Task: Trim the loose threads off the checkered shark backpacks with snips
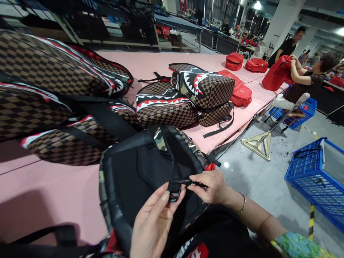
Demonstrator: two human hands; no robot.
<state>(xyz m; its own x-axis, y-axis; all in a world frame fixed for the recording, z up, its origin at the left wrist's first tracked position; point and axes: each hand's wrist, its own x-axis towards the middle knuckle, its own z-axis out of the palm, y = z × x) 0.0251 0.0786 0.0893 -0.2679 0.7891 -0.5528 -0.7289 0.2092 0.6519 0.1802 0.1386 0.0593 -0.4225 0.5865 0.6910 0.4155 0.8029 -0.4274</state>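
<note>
Lying back panel up, with the pink table (72, 193) beneath it, the black backpack (125, 179) looks best left flat so the work is steady. Over the backpack's right half, the left hand (154, 215) and right hand (215, 182) meet: the left pinches a black buckle (174, 193), the right grips a slim black piece (185, 182) reaching to it, tool or strap end hard to tell. Probably hold the buckle firm and move the piece in small, straight strokes, fingertips clear of its line. Containers: checkered backpacks (53, 68) left of and behind the backpack seem plump, contents hidden; a blue basket (309, 175) to its right, contents unclear; a smaller blue crate (309, 106) farther off to its right, showing something red
</note>
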